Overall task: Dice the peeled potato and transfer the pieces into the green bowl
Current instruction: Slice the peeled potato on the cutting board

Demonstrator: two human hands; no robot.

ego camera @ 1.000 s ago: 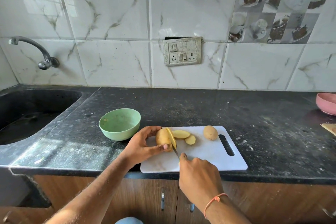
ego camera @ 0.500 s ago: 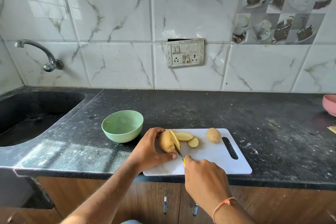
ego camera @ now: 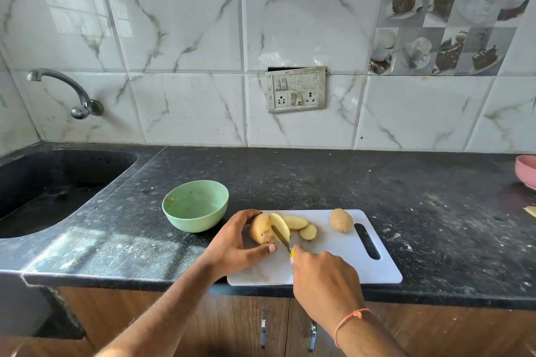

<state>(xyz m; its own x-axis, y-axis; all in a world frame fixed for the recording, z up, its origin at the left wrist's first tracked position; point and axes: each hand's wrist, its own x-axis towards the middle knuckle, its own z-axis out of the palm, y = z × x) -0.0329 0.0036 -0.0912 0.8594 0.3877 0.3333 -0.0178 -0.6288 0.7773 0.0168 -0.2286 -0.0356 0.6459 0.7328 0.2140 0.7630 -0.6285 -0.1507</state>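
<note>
Potato (ego camera: 261,229) sits on white cutting board (ego camera: 342,258), gripped by left hand (ego camera: 235,243), long axis running away from the person. Right hand (ego camera: 322,275), clenched on knife (ego camera: 282,240), has blade crosswise just right of left thumb, slice leaning off. Green bowl (ego camera: 195,206) lies beyond left hand, nearer it.

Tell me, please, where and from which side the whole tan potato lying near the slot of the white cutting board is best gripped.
Grip the whole tan potato across its narrow middle, coming down from above. It lies flat on the white cutting board with its long axis running front to back, apart from the cut slices, so fingers and thumb could likely close on its left and right flanks unhindered.
</note>
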